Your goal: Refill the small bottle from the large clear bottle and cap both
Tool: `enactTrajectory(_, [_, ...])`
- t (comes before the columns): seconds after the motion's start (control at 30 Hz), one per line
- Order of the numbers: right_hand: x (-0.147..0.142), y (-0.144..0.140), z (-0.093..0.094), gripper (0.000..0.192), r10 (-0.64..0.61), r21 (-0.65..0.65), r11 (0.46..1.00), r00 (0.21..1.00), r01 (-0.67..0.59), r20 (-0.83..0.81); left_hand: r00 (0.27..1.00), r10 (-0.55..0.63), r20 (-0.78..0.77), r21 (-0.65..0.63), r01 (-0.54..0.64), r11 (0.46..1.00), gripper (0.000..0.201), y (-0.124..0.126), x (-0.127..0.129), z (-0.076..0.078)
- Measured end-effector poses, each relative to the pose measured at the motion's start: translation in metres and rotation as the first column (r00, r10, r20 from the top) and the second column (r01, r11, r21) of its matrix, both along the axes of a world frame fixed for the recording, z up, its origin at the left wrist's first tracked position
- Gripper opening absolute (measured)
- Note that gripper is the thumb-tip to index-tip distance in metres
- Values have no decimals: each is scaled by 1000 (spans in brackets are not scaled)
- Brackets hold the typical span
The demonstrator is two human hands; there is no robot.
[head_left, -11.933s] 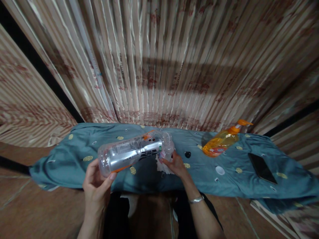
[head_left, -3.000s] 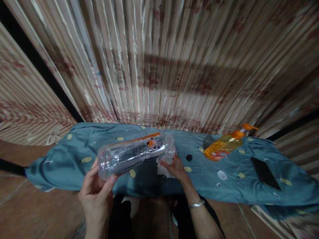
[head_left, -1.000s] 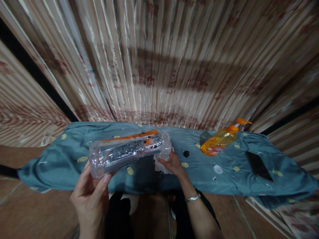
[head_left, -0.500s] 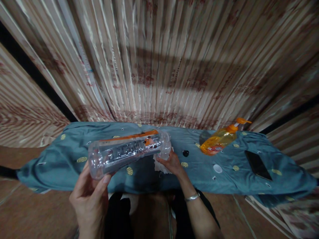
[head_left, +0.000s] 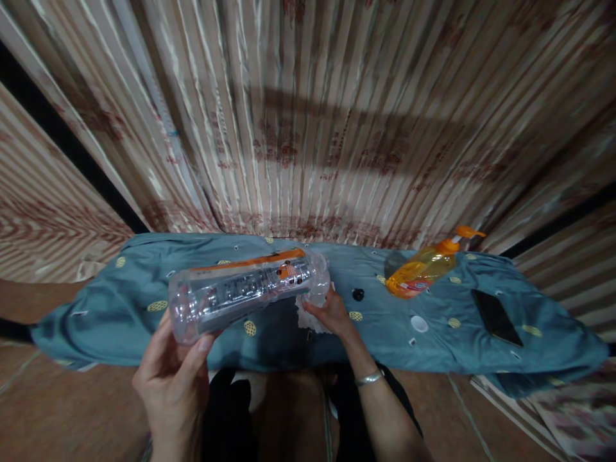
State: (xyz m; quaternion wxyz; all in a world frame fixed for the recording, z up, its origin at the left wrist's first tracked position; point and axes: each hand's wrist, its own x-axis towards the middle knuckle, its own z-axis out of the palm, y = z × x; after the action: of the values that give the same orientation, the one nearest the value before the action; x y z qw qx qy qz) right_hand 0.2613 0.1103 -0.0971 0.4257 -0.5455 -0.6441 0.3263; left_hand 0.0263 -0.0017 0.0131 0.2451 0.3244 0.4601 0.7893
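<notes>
I see a low counter draped in a teal cloth with yellow spots, striped curtain behind it, brown tile floor in front. All places below are relative to the bottle.

Left hand cups the base end of a clear plastic bottle, fingers half curled, thumb up against the bottom rim, so it is grasping it. Right hand is at the neck end, fingers pinched on a white tissue pressed to the bottle's mouth area; I cannot tell whether the fingers also touch the bottle itself. A silver bracelet sits on that wrist.

The bottle lies nearly level, held above the cloth, base toward me and left, neck pointing right and away. It looks empty, see-through, with a label showing black print and an orange strip along the top side.

Right of the bottle's neck: a small black cap, then a white lid, both on the cloth. Further right an orange soap pump stands tilted. Far right a dark phone lies flat.
</notes>
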Motion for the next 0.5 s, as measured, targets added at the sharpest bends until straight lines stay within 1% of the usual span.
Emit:
enactTrajectory(0.17, [0,1,-3,61,2,-41,999,1000,-2,-1,1000,-1,-20,-1,1,1000,43,0,0,-1])
enactTrajectory(0.33, [1,3,-5,58,2,-4,1000,1000,-2,-11,999,-14,-33,3,14,1000,42,1,1,-1])
enactTrajectory(0.5, [0,1,-1,57,2,-1,1000,1000,-2,-5,999,7,-41,14,-7,1000,44,2,0,-3])
